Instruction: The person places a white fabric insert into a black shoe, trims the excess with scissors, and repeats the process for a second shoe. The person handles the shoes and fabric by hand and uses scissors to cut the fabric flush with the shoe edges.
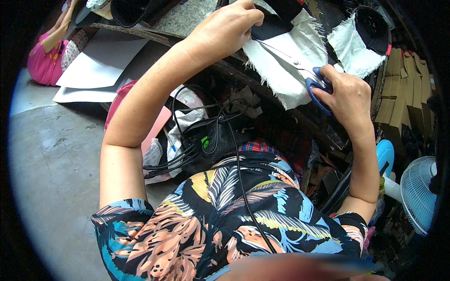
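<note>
My right hand [349,96] is closed round the dark blue handles of a pair of scissors [296,62]. Its blades point up and left over a white cloth with frayed edges [276,77], and their tips reach toward a black piece of material [269,27]. At the top of the view my left hand [232,28] has its fingers closed at the edge of that black piece. The left fingertips are partly hidden. Right of the scissors, a second frayed white cloth [358,51] hangs from a black rounded item with a red edge [372,30].
White sheets [101,61] lie at the left, near another person in pink [44,61]. Black cables [218,119] and a dark mesh bag [211,140] sit below my arms. Folded brown cardboard [405,89] is stacked at the right, above a blue-and-white fan [417,192].
</note>
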